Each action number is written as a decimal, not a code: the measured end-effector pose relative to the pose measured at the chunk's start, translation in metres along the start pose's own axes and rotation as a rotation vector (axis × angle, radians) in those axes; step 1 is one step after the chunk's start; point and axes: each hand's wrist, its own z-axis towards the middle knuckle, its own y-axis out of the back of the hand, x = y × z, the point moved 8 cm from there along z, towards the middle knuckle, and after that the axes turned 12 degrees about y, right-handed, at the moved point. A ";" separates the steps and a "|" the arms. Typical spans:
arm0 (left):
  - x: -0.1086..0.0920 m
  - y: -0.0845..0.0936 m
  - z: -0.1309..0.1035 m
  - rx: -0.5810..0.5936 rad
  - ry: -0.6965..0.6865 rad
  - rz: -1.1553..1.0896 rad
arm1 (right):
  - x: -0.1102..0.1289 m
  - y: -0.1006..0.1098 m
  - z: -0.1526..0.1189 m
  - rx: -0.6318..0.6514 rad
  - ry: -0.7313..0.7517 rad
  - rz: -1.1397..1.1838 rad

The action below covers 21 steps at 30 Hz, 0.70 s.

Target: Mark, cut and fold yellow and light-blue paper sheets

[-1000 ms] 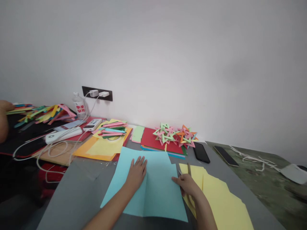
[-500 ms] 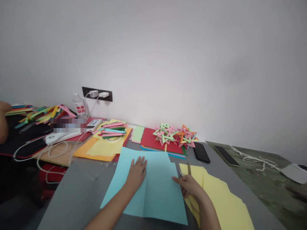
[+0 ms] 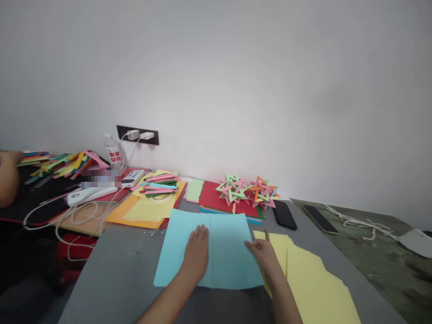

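A light blue sheet of paper (image 3: 229, 261) lies spread on the grey table in front of me, with an upright crease down its middle. My left hand (image 3: 197, 252) is flat on it just left of the crease, fingers stretched out and close together. At the sheet's right edge is my right hand (image 3: 261, 252), its fingers bent and closed on that edge. A thin brown stick-like thing (image 3: 267, 235) pokes out beyond the right hand; the rest of it is hidden. Yellow paper sheets (image 3: 313, 283) lie fanned out under and beside my right forearm.
Behind the sheet stand folded paper stars (image 3: 232, 188) on a red paper stack (image 3: 208, 193). A black phone (image 3: 284, 215) lies right of them. At left are paper strips (image 3: 160, 184), white cables (image 3: 81, 218), a bottle (image 3: 113, 152) and another person's arm (image 3: 8, 180).
The blue sheet has turned straighter, its lower edge now farther from me. My left hand has shifted slightly right and nearer. A silver blade-like tip beside my right hand is now hidden.
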 end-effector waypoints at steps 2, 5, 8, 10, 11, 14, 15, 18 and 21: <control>0.000 -0.006 -0.001 -0.025 0.022 -0.005 | 0.000 0.002 0.000 -0.032 0.005 -0.016; 0.002 -0.010 0.001 -0.109 0.040 -0.043 | -0.001 0.004 0.000 -0.051 -0.010 -0.058; 0.004 -0.012 0.002 -0.160 0.019 -0.078 | -0.004 0.003 -0.002 -0.023 -0.040 -0.085; 0.006 -0.012 0.002 -0.168 0.018 -0.086 | -0.006 0.001 -0.003 0.007 -0.051 -0.091; 0.006 -0.013 0.002 -0.167 0.018 -0.089 | -0.007 0.000 -0.003 0.021 -0.054 -0.091; 0.007 -0.013 0.001 -0.164 0.017 -0.090 | -0.010 -0.003 -0.004 0.067 -0.059 -0.088; 0.007 -0.013 0.001 -0.163 0.018 -0.088 | -0.011 -0.004 -0.004 0.084 -0.063 -0.090; 0.006 -0.011 0.001 -0.166 0.015 -0.087 | -0.011 -0.004 -0.003 0.120 -0.077 -0.107; 0.005 -0.011 0.000 -0.167 0.012 -0.093 | -0.007 -0.001 -0.003 0.127 -0.082 -0.124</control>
